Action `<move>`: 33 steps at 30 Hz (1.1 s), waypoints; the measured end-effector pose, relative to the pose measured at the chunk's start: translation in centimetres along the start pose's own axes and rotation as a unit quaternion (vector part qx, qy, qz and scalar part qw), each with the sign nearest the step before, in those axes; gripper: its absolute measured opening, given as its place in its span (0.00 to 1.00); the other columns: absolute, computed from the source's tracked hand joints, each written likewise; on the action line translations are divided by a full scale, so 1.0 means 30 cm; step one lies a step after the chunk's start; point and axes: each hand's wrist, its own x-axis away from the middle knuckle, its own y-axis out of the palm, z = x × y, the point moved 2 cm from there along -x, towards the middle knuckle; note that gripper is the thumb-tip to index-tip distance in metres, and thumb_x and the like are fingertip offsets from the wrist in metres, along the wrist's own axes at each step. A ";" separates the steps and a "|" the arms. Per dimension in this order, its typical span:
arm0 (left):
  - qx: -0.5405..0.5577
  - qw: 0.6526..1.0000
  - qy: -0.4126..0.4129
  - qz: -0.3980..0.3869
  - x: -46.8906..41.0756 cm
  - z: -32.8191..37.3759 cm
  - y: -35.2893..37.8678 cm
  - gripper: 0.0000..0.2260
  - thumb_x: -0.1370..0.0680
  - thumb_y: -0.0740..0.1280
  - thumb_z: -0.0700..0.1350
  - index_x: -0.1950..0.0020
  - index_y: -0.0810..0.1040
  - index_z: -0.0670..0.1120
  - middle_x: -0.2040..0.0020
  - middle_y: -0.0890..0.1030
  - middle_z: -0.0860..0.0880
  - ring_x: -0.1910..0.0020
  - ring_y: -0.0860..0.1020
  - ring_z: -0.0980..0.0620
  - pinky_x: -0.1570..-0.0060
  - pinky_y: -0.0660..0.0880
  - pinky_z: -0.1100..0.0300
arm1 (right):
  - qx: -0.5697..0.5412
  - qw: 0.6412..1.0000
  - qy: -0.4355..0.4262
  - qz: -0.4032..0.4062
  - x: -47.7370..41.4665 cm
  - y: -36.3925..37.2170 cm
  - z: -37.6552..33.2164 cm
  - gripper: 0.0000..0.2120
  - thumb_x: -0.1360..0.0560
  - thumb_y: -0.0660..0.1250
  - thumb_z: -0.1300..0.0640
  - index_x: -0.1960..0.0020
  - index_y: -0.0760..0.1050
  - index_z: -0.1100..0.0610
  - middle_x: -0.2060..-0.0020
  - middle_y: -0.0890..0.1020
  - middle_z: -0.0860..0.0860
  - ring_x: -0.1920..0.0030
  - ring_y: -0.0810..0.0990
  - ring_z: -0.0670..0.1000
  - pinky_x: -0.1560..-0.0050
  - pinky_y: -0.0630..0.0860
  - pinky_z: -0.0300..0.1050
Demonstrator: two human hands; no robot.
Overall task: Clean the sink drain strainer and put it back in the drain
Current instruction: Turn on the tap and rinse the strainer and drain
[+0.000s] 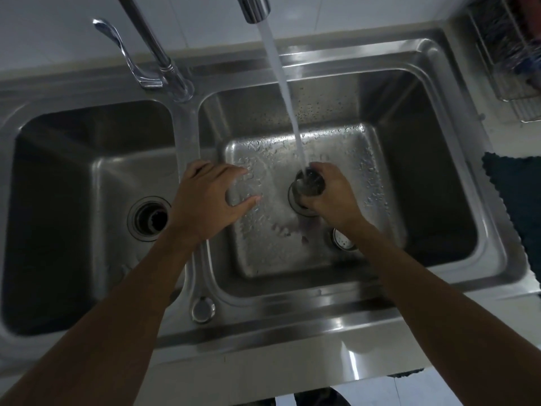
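Note:
My right hand [333, 197] grips the metal drain strainer [308, 183] above the drain [295, 205] of the right basin [424, 171]. Water [281, 83] runs from the faucet spout [254, 7] straight into the strainer's open cup. My left hand [210, 197] hovers over the divider between the two basins, fingers spread, holding nothing. The drain's ring shows partly beneath the strainer; the rest is hidden by my right hand.
The left basin [58, 200] has its own open drain [150, 218]. The faucet lever [123, 51] stands at the back. A round overflow fitting [342, 240] sits under my right wrist. A wire rack [509, 54] and dark cloth [515, 194] lie on the right counter.

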 end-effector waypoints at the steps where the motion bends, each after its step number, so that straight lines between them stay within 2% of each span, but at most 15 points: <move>1: 0.000 1.000 0.003 0.003 0.001 0.001 -0.001 0.28 0.24 0.69 0.68 0.35 0.81 0.48 0.40 0.85 0.51 0.42 0.81 0.51 0.33 0.69 0.49 | 0.082 0.995 -0.057 -0.003 0.007 0.006 -0.009 0.36 0.33 0.80 0.51 0.29 0.70 0.52 0.36 0.76 0.52 0.38 0.74 0.55 0.39 0.74 0.48; 4: -0.003 1.000 0.006 0.009 0.001 0.007 -0.004 0.27 0.24 0.71 0.67 0.36 0.82 0.48 0.41 0.85 0.50 0.43 0.82 0.50 0.33 0.70 0.48 | 0.157 0.983 -0.093 0.028 -0.003 -0.002 -0.043 0.38 0.33 0.78 0.48 0.28 0.69 0.56 0.36 0.75 0.55 0.38 0.71 0.59 0.38 0.71 0.51; 12: -0.009 1.000 0.004 0.007 0.001 0.010 -0.005 0.27 0.24 0.70 0.67 0.35 0.81 0.48 0.40 0.85 0.51 0.42 0.82 0.50 0.33 0.68 0.50 | 0.157 0.980 -0.114 0.031 -0.003 -0.011 -0.063 0.41 0.36 0.81 0.43 0.29 0.69 0.55 0.39 0.78 0.54 0.40 0.72 0.57 0.41 0.68 0.44; 15: -0.009 1.000 0.002 0.011 0.000 0.007 -0.004 0.27 0.24 0.70 0.67 0.35 0.81 0.48 0.40 0.85 0.51 0.42 0.82 0.50 0.33 0.67 0.52 | 0.153 0.981 -0.117 -0.021 0.026 -0.016 -0.061 0.42 0.38 0.82 0.44 0.31 0.67 0.53 0.39 0.79 0.54 0.40 0.72 0.56 0.42 0.73 0.48; 18: -0.009 1.000 0.001 0.012 -0.001 0.005 -0.001 0.28 0.24 0.68 0.69 0.35 0.81 0.49 0.40 0.85 0.51 0.43 0.82 0.50 0.33 0.68 0.51 | 0.192 0.959 -0.128 -0.166 0.083 0.013 -0.048 0.45 0.40 0.84 0.46 0.32 0.62 0.52 0.36 0.77 0.57 0.35 0.71 0.59 0.40 0.76 0.54; 20: -0.005 1.000 -0.002 0.010 -0.001 0.004 0.001 0.29 0.24 0.67 0.69 0.35 0.81 0.49 0.40 0.85 0.51 0.42 0.82 0.50 0.33 0.67 0.51 | 0.239 0.938 -0.126 -0.218 0.106 0.034 -0.031 0.45 0.40 0.84 0.47 0.32 0.62 0.56 0.36 0.77 0.59 0.35 0.72 0.62 0.39 0.76 0.56; 23: -0.005 1.000 -0.002 0.012 0.002 -0.002 0.007 0.29 0.24 0.66 0.70 0.35 0.81 0.49 0.40 0.85 0.52 0.43 0.82 0.51 0.32 0.67 0.51 | 0.316 0.911 -0.123 -0.234 0.095 0.044 -0.011 0.46 0.38 0.82 0.49 0.29 0.62 0.63 0.37 0.77 0.62 0.37 0.74 0.63 0.37 0.72 0.52; 28: -0.011 1.000 0.001 0.023 0.000 0.001 0.008 0.27 0.24 0.68 0.69 0.37 0.82 0.49 0.41 0.85 0.52 0.44 0.82 0.51 0.33 0.68 0.50 | 0.394 0.887 -0.137 -0.197 0.045 0.029 0.008 0.42 0.34 0.78 0.47 0.29 0.65 0.64 0.38 0.78 0.62 0.40 0.75 0.62 0.33 0.63 0.52; 30: -0.007 1.000 -0.001 0.020 -0.002 0.003 0.006 0.27 0.24 0.68 0.68 0.37 0.82 0.49 0.41 0.85 0.51 0.44 0.82 0.51 0.32 0.68 0.50 | 0.382 0.898 -0.113 -0.188 0.028 0.021 0.020 0.41 0.33 0.77 0.48 0.28 0.64 0.64 0.37 0.77 0.62 0.39 0.72 0.64 0.36 0.68 0.53; 33: -0.001 1.000 -0.008 0.011 -0.001 0.003 0.002 0.27 0.24 0.68 0.68 0.36 0.81 0.49 0.40 0.85 0.52 0.42 0.82 0.51 0.32 0.67 0.52 | 0.308 0.939 -0.057 -0.144 -0.001 0.001 0.017 0.36 0.30 0.75 0.51 0.29 0.64 0.62 0.37 0.75 0.61 0.38 0.72 0.64 0.38 0.71 0.55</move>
